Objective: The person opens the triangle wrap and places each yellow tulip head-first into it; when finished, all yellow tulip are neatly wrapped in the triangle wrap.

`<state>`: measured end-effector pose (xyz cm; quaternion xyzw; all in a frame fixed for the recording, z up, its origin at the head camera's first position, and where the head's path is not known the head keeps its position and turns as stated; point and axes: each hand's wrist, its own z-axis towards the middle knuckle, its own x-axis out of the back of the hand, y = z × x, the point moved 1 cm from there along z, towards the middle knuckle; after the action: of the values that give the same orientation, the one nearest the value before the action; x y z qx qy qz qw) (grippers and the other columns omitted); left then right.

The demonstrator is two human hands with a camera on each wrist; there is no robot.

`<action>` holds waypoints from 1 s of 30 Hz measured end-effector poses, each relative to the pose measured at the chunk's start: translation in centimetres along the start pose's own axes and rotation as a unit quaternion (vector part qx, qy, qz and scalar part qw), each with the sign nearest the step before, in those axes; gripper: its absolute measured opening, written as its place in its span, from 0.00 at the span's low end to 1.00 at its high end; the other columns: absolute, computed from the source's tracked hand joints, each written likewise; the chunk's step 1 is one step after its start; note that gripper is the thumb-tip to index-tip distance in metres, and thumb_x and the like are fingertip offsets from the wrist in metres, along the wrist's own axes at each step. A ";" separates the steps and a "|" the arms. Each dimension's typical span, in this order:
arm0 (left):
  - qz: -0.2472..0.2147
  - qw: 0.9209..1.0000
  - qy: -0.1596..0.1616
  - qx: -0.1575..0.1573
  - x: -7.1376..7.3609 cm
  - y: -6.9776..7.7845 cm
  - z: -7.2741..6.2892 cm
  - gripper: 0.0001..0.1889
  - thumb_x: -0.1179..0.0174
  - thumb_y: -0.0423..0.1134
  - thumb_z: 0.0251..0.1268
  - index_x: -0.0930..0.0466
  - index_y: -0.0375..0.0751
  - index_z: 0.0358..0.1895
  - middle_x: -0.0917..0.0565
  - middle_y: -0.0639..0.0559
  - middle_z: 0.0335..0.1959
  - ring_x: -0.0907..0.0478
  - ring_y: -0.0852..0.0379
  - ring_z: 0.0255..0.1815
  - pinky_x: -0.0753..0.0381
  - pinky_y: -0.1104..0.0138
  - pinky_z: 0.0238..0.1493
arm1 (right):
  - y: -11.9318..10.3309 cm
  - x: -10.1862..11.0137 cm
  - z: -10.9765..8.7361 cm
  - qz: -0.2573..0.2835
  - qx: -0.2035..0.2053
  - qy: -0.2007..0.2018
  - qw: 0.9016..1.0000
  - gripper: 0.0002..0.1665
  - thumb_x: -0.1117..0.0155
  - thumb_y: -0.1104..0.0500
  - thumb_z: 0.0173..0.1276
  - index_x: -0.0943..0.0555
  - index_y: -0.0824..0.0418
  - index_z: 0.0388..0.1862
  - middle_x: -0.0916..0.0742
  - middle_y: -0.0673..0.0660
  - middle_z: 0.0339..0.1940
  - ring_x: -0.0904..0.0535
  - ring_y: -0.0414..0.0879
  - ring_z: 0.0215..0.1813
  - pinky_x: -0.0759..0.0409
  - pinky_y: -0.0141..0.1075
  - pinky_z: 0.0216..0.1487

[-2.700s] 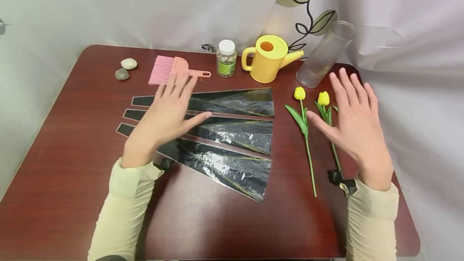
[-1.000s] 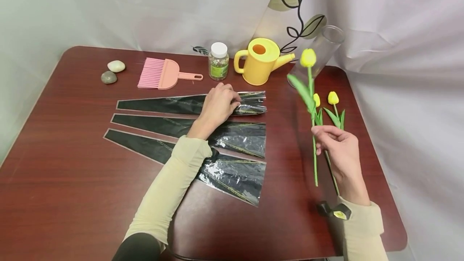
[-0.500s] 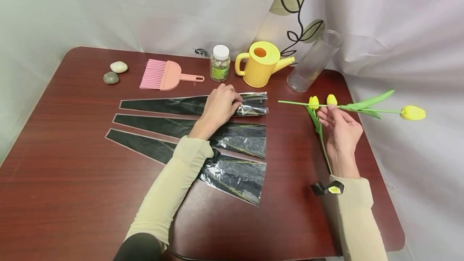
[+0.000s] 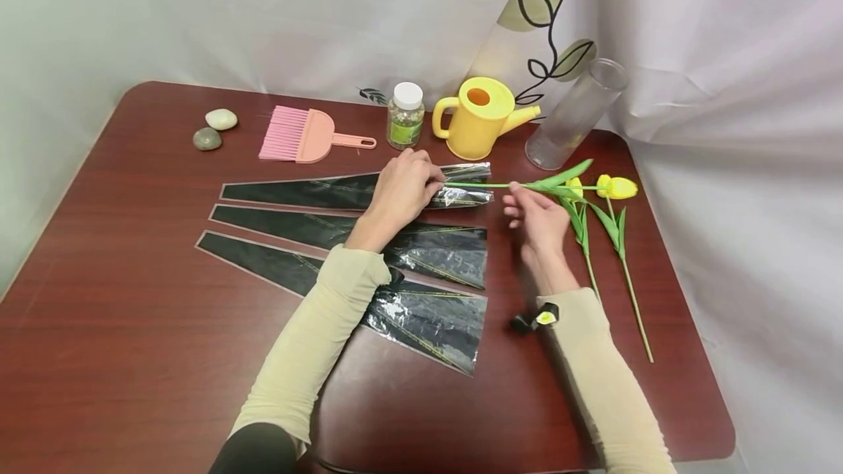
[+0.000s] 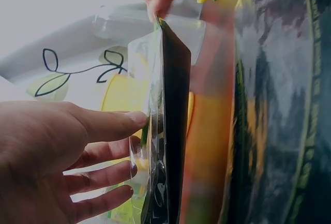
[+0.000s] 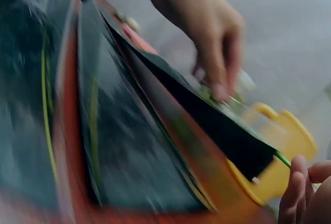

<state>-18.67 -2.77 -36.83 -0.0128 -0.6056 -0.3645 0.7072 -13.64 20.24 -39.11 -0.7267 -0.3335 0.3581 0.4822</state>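
In the head view my left hand [image 4: 403,189] pinches the farthest of three black-and-clear tapered flower sleeves [image 4: 296,191] near its wide end, which is lifted and parted. My right hand [image 4: 541,229] pinches the stem of a yellow artificial tulip [image 4: 620,187], held sideways with its bloom to the right. The green stem [image 5: 145,133] reaches through the sleeve's wide mouth as far as my left thumb. Two more yellow tulips, a nearer-left one [image 4: 590,269] and a right one [image 4: 634,298], lie on the table. Motion blurs the right wrist view.
Two other sleeves, a middle one [image 4: 441,254] and a front one [image 4: 428,328], lie flat. Along the back stand a lidded jar [image 4: 405,119], a yellow watering can [image 4: 481,123] and a clear vase [image 4: 576,119]. A pink brush [image 4: 316,137] and two stones [image 4: 220,119] lie left.
Both hands began open above the table. My left hand took hold of the far sleeve; my right picked up a tulip, turned it sideways and moved it left, stem into the sleeve.
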 end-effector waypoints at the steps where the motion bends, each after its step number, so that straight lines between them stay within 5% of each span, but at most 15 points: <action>1: 0.003 1.000 -0.002 0.000 0.1 -0.1 0.0 0.06 0.35 0.40 0.65 0.10 0.47 0.42 0.19 0.53 0.38 0.25 0.50 0.43 0.24 0.58 0.46 | 0.3 -0.7 -0.1 -0.013 -0.015 -0.006 1.000 0.09 0.24 0.60 0.59 0.12 0.65 0.36 0.13 0.55 0.21 0.21 0.39 0.17 0.29 0.27 0.15; 7: 0.022 0.999 -0.026 0.008 0.8 -0.7 0.1 0.05 0.34 0.39 0.64 0.10 0.48 0.39 0.18 0.52 0.38 0.23 0.48 0.45 0.22 0.56 0.46 | 1.6 -3.2 -0.7 -0.060 -0.098 -0.044 0.992 0.08 0.25 0.57 0.60 0.13 0.61 0.33 0.19 0.49 0.15 0.33 0.36 0.13 0.37 0.26 0.14; 14: 0.014 0.999 -0.046 0.019 0.8 -1.2 -0.2 0.04 0.34 0.39 0.64 0.10 0.48 0.38 0.18 0.52 0.37 0.23 0.48 0.44 0.22 0.55 0.45 | 1.9 -2.4 -0.6 -0.091 -0.156 -0.101 0.978 0.07 0.31 0.58 0.66 0.15 0.61 0.38 0.17 0.49 0.16 0.34 0.36 0.13 0.38 0.27 0.14; 17: 0.013 0.999 -0.048 0.017 0.7 -1.2 -0.2 0.04 0.34 0.39 0.65 0.10 0.49 0.38 0.18 0.52 0.37 0.23 0.49 0.44 0.22 0.55 0.44 | 0.7 -1.0 -0.7 -0.153 -0.123 -0.172 0.965 0.15 0.36 0.57 0.70 0.17 0.66 0.49 0.13 0.52 0.21 0.31 0.37 0.14 0.35 0.27 0.15; 19: 0.012 0.999 -0.047 0.015 0.7 -1.2 -0.2 0.04 0.34 0.39 0.65 0.10 0.49 0.38 0.18 0.53 0.37 0.23 0.49 0.44 0.22 0.55 0.44 | -0.7 0.2 -0.6 -0.228 -0.041 -0.218 0.948 0.18 0.38 0.57 0.72 0.19 0.68 0.54 0.12 0.54 0.25 0.27 0.38 0.16 0.30 0.27 0.16; 21: 0.012 0.999 -0.047 0.016 0.8 -1.2 -0.2 0.04 0.34 0.39 0.65 0.10 0.49 0.38 0.18 0.53 0.37 0.23 0.49 0.45 0.22 0.55 0.45 | -2.3 1.6 -0.1 -0.336 0.099 -0.231 0.908 0.18 0.37 0.56 0.71 0.17 0.66 0.53 0.12 0.54 0.27 0.24 0.39 0.19 0.28 0.28 0.20; 22: 0.012 0.999 -0.046 0.016 0.9 -1.3 -0.2 0.04 0.34 0.39 0.65 0.10 0.49 0.38 0.18 0.53 0.37 0.23 0.49 0.45 0.22 0.55 0.45 | -3.1 2.2 0.3 -0.395 0.177 -0.224 0.873 0.16 0.37 0.55 0.70 0.16 0.64 0.50 0.12 0.54 0.28 0.23 0.41 0.20 0.27 0.30 0.22; 25: 0.012 0.999 -0.045 0.020 1.0 -1.5 -0.3 0.04 0.34 0.39 0.65 0.10 0.49 0.38 0.18 0.52 0.37 0.23 0.48 0.45 0.22 0.55 0.45 | -4.5 4.0 2.1 -0.536 0.360 -0.164 0.746 0.10 0.33 0.57 0.67 0.13 0.58 0.44 0.12 0.54 0.33 0.21 0.46 0.31 0.27 0.38 0.28; 27: 0.012 0.999 -0.045 0.020 1.0 -1.5 -0.3 0.04 0.34 0.39 0.65 0.10 0.49 0.39 0.18 0.52 0.37 0.23 0.48 0.45 0.22 0.55 0.45 | -4.7 4.8 3.3 -0.586 0.423 -0.155 0.673 0.08 0.31 0.60 0.64 0.12 0.58 0.42 0.12 0.54 0.36 0.23 0.51 0.36 0.29 0.44 0.29; 28: 0.011 0.999 -0.044 0.019 0.9 -1.6 -0.3 0.05 0.34 0.39 0.65 0.10 0.48 0.39 0.18 0.52 0.37 0.23 0.48 0.45 0.22 0.55 0.45 | -4.7 5.2 3.9 -0.600 0.441 -0.165 0.647 0.08 0.30 0.61 0.63 0.12 0.58 0.42 0.12 0.55 0.38 0.25 0.53 0.37 0.29 0.47 0.30; 30: 0.010 0.999 -0.042 0.017 0.9 -1.6 -0.4 0.05 0.34 0.39 0.65 0.10 0.48 0.39 0.18 0.52 0.37 0.23 0.48 0.45 0.22 0.55 0.45 | -4.5 5.7 4.8 -0.615 0.459 -0.192 0.612 0.09 0.28 0.62 0.61 0.12 0.59 0.41 0.12 0.56 0.40 0.26 0.54 0.39 0.30 0.49 0.33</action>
<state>-19.20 -4.52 -36.84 -0.0219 -0.6405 -0.3466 0.6849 -15.36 28.57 -37.39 0.0505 -0.5794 0.2156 0.7844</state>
